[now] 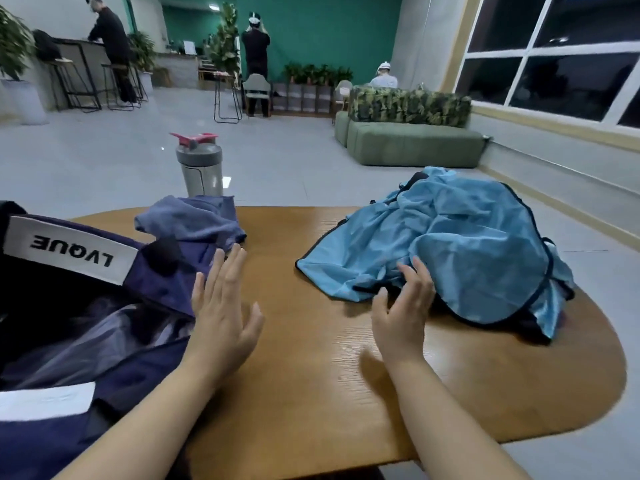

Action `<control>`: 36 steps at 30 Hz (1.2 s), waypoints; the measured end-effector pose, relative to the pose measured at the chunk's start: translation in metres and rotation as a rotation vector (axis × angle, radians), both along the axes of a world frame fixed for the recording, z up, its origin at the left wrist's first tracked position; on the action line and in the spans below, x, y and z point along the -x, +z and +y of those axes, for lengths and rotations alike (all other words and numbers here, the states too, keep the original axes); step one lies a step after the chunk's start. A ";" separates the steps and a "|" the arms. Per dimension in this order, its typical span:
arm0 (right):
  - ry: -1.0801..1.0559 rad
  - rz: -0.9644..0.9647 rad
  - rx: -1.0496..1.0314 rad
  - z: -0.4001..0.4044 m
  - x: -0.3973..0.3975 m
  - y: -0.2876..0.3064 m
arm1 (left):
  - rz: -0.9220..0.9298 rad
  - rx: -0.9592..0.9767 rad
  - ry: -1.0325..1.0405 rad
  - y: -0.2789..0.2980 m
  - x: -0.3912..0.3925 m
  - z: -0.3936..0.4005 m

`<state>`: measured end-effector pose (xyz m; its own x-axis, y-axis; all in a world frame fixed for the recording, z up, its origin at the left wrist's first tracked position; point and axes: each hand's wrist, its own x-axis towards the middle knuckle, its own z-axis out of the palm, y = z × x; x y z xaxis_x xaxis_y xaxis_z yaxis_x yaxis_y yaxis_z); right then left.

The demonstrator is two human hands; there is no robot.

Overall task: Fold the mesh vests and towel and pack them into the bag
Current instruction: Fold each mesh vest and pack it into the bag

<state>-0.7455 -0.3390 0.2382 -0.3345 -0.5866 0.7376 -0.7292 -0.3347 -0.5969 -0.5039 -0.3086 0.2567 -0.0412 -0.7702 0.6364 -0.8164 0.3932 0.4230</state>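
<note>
Right hand [403, 306], grip loosely open and holding nothing, touches the near edge of the crumpled blue mesh vests [460, 244], apparently to draw one out for folding. Left hand [221, 306], grip wide and empty, hovers beside the open bag [104, 306]; towel [197, 220] beyond it on the counter [311, 375].

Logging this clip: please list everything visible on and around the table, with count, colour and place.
mesh vests: a crumpled heap, count unclear, light blue with dark trim, table's right side
towel: one, grey-blue, bunched at table's far left edge
bag: one, navy with white label, open, left side
shaker bottle: one, grey with red lid, behind the towel
table: one, brown wood
sofa: one, green, background right
left hand: open, beside the bag
right hand: fingers loosely curled, at the vests' near edge
</note>
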 end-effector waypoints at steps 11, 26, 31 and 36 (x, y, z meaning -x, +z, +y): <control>-0.596 -0.346 -0.331 -0.039 0.098 0.010 | -0.428 -0.156 -0.164 -0.016 0.011 0.003; -0.449 -0.161 -0.083 -0.002 0.061 0.005 | -0.431 -0.167 -0.134 -0.018 0.011 0.000; 0.271 -0.017 -0.154 0.032 0.017 0.003 | -0.420 -0.166 -0.138 -0.018 0.011 -0.001; 0.731 0.367 -0.185 0.054 -0.009 0.005 | -0.416 -0.148 -0.145 -0.019 0.011 -0.002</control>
<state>-0.7370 -0.2849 0.2433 0.4191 -0.6850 0.5959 -0.5253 -0.7183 -0.4562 -0.5149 -0.3108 0.2375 -0.3834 -0.8189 0.4270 -0.8696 0.4758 0.1316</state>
